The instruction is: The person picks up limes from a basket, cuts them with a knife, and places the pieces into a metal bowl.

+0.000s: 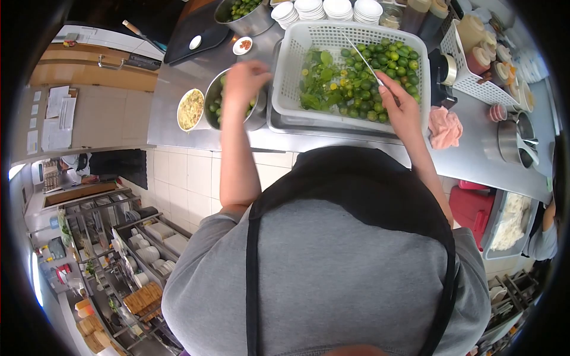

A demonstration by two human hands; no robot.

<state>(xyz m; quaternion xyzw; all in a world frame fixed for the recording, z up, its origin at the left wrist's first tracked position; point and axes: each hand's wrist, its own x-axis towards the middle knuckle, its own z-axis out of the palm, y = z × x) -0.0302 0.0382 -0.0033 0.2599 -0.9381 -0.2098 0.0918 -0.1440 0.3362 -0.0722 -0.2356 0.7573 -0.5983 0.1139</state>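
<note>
My right hand (pixel 399 107) is closed around the handle of a knife (pixel 363 59), its thin blade pointing up and left over a white plastic basket (pixel 291 71). Small green limes (pixel 371 110) fill the basket's middle and right, some of them yellowish. Loose green leaves (pixel 317 89) are heaped on its left side. My left hand (pixel 244 86), slightly blurred, hovers above a metal pot (pixel 256 115) that holds more limes. Its fingers point right and look apart, with nothing visible in them. The hand and forearm hide part of the pot.
A white tub of yellowish cut pieces (pixel 190 110) stands left of the pot. Behind are a small dish of red bits (pixel 242 45), another pot of limes (pixel 240 18) and stacked white dishes (pixel 338 9). A pink cloth (pixel 445 127) lies right of the basket, near sauce bottles (pixel 475 59).
</note>
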